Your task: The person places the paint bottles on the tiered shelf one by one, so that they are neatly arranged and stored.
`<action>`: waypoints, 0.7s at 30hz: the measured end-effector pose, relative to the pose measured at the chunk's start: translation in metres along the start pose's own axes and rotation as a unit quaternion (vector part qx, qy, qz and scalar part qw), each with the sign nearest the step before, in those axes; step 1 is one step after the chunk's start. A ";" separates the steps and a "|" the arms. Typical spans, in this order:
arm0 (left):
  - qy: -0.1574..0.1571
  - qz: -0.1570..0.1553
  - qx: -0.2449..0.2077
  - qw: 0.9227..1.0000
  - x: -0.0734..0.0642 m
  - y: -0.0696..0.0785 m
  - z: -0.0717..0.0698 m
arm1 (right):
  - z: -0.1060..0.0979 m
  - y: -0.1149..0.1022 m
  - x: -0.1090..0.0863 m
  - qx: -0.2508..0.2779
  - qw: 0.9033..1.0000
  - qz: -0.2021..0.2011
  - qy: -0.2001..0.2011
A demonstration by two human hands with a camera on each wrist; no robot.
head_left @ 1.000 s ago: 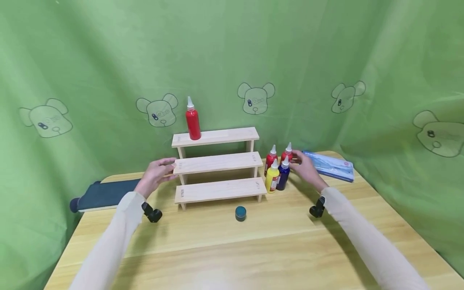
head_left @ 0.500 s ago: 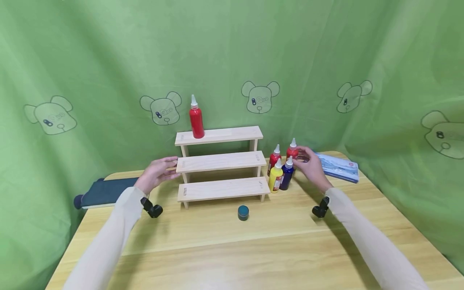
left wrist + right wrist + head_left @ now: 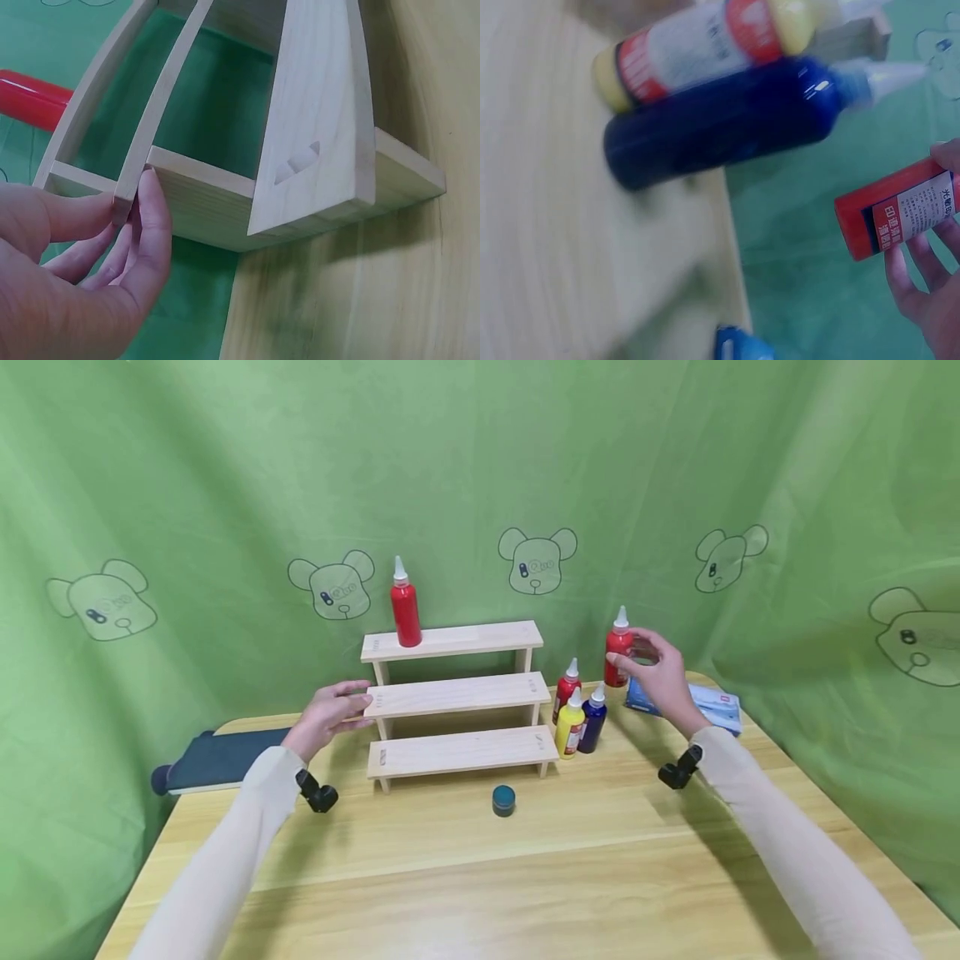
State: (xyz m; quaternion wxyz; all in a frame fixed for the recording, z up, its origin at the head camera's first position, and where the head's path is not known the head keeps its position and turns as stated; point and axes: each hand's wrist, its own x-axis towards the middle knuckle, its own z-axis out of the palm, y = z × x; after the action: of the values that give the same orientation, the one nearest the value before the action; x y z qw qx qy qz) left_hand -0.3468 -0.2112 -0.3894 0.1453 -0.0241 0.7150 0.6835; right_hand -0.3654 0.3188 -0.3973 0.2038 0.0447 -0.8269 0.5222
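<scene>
My right hand (image 3: 660, 674) holds a red squeeze bottle (image 3: 618, 647) with a white pointed cap, lifted off the table; its lower end and label show in the right wrist view. Just left of it stand another red bottle (image 3: 567, 690), a yellow bottle (image 3: 569, 729) and a dark blue bottle (image 3: 592, 723). With thumb and fingers my left hand (image 3: 327, 717) pinches the left end of the middle step of a three-step wooden rack (image 3: 315, 112). On the rack's top step, near its left end, a further red bottle (image 3: 406, 612) stands upright.
In front of the rack sits a small jar with a teal lid (image 3: 503, 800). A blue and white flat box (image 3: 712, 703) lies behind my right hand. At the left of the table (image 3: 450, 877) is a dark folded cloth item (image 3: 225, 756). A green curtain hangs behind.
My right hand has lifted the red bottle from behind the blue one, moving it up and slightly right. My left hand stays at the rack's middle step.
</scene>
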 end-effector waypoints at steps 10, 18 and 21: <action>0.013 0.005 0.000 1.000 0.002 -0.001 0.002 | -0.002 -0.038 0.005 0.018 1.000 0.003 -0.014; 0.026 0.004 0.010 1.000 0.000 -0.003 0.003 | 0.002 -0.065 0.016 0.119 0.992 0.049 -0.014; 0.030 0.006 0.017 0.999 -0.001 -0.004 0.004 | 0.003 -0.079 0.018 0.199 0.976 0.083 -0.027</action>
State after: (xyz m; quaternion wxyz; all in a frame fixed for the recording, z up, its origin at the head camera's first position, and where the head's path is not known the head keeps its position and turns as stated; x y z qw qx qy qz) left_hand -0.3444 -0.2077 -0.3929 0.1196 -0.0378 0.7308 0.6710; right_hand -0.3601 0.2828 -0.3249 0.1241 0.0295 -0.7122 0.6903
